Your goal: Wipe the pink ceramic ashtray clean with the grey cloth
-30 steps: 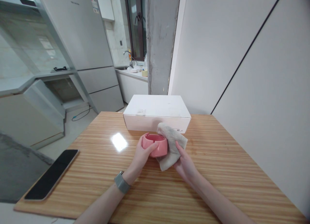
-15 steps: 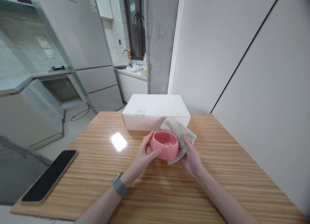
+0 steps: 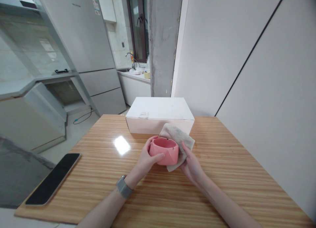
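A pink ashtray (image 3: 164,151) is held just above the wooden table (image 3: 222,175), its hollow facing up and slightly toward me. My left hand (image 3: 145,159) is closed round its left side, thumb on the front wall. My right hand (image 3: 190,164) presses a beige cloth (image 3: 179,139) against the ashtray's right side; the cloth wraps behind and under it. A grey watch sits on my left wrist.
A shut white cardboard box (image 3: 160,114) stands right behind the ashtray at the table's far edge. A black phone (image 3: 53,178) lies face up near the table's left front corner. A white wall runs along the right; a fridge and kitchen counter are beyond.
The ashtray was tipped toward me half a second ago and has turned back more level. The cloth has shifted round its right side with my right hand.
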{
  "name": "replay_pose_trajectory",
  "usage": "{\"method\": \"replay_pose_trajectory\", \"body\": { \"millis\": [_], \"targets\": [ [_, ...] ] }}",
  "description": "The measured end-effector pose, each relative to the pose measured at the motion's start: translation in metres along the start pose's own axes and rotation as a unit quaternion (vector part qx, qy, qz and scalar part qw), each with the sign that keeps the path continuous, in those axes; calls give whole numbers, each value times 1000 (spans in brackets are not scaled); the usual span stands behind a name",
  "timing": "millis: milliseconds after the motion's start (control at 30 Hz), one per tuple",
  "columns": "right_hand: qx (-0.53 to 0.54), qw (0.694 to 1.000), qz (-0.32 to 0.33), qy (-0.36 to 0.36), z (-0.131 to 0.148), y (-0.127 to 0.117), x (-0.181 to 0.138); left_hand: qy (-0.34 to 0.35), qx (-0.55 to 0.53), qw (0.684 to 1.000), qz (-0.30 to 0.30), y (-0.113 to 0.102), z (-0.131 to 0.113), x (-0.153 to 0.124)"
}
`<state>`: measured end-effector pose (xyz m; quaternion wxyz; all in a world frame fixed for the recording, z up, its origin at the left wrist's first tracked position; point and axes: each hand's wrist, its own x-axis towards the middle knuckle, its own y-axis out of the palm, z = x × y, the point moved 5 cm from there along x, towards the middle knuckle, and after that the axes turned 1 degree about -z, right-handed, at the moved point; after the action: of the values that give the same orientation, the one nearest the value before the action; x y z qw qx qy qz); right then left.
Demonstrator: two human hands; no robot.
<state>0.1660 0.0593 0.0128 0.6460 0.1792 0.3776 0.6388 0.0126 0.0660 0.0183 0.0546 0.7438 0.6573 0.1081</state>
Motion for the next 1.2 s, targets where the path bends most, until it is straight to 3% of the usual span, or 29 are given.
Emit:
{"method": "replay_pose_trajectory", "body": {
  "millis": [233,467,733,900,1033,1200],
  "targets": [
    [0,1000,7,-5,-5,1,-1,-12,23,997,-67,-7,2,3],
    [-2,1000,-16,0,-13,-3,-1,42,80,988,-127,-3,0,-3],
    [26,999,-26,-22,-1,-4,1,2,-20,999,-43,-5,16,0],
    [22,998,-38,-36,8,-9,7,2,-26,1000,8,-2,9,1],
    [24,999,-25,-34,14,-8,8,29,-14,999,5,-2,6,2],
    [12,1000,-2,-15,13,-3,5,-8,-9,999,38,1,7,-1]
  ]
}}
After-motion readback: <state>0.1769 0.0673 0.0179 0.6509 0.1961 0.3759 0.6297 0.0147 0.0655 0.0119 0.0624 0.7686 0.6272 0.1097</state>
